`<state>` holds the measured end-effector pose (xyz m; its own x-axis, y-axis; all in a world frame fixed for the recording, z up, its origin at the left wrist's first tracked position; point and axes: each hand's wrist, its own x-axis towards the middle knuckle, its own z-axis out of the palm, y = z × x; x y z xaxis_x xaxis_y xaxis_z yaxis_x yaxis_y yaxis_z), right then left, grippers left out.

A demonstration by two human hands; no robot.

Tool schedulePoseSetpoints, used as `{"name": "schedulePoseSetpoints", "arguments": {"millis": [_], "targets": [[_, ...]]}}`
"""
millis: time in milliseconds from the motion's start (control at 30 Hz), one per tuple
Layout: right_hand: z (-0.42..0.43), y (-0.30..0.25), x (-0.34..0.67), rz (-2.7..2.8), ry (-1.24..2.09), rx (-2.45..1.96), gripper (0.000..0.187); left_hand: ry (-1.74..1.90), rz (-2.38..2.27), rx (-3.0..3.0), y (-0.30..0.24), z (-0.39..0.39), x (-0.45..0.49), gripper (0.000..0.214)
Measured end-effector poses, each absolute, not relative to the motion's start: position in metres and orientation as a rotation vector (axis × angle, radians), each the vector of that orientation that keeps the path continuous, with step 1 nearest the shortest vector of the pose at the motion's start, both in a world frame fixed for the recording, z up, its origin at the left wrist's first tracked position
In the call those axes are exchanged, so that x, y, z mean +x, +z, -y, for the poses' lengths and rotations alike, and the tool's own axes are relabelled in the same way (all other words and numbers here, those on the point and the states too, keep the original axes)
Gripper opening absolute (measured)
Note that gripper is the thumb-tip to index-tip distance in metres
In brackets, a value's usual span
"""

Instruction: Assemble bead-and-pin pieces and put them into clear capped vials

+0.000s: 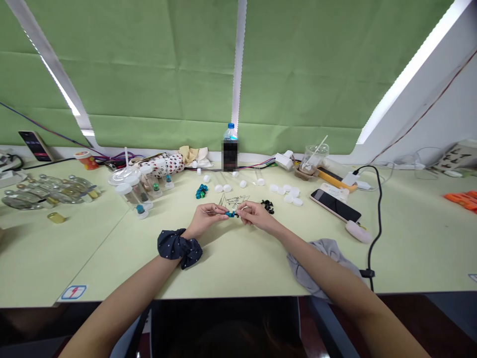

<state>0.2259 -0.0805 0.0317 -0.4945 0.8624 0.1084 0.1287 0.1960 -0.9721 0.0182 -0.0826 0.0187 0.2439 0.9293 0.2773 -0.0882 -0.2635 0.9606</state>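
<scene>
In the middle of the table, my left hand (207,219) is closed, pinching a small blue part (230,214) at its left side. A thin metal rod runs back through the same fingers. My right hand (257,217) meets it from the right, fingers pinched at the part's dark end; the fingertips partly hide what they grip there. Just beyond the hands lie several thin metal rods (234,200). A small pile of black pieces (267,206) sits beside my right hand. Up and left of the hands is a cluster of blue and green round pieces (201,191).
White caps (294,191) and clear tubes lie behind the hands. Lidded clear tubes (137,196) stand at left, near glass bottles (44,191). A water bottle (230,134) stands at the back. Rightward are a phone (335,205), a black cable (379,214) and grey cloth (330,253).
</scene>
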Motion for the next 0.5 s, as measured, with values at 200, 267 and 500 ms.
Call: {"name": "schedulePoseSetpoints", "arguments": {"millis": [200,267,500], "targets": [[0.0787,0.0293,0.2264,1.798,1.345,-0.933,0.037,1.226,-0.831,1.474,0.0191,0.0826,0.0187,0.021],[0.0779,0.0275,0.2265,1.809,1.337,-0.925,0.039,1.235,-0.841,1.472,0.0186,0.0823,0.0185,0.021],[0.079,0.027,0.2268,1.856,1.358,-0.933,0.042,1.255,-0.853,1.479,0.0166,0.0804,0.016,0.02]]}}
